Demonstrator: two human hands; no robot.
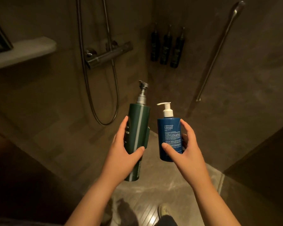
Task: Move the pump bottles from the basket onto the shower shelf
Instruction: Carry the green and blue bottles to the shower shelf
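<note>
Forearms point(95, 201) out, the person's left hand point(121, 154) is curled round the tall green pump bottle point(138, 128) and the right hand point(186, 149) round the shorter blue pump bottle point(170, 137), both mid-air, so probably smartest to swing left and land them one by one on the shower shelf point(23, 51).

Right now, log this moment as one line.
stage: bottles in hand | left hand: holds green bottle | right hand: holds blue bottle | shelf: upper left, not yet reached | basket: not in view
</note>
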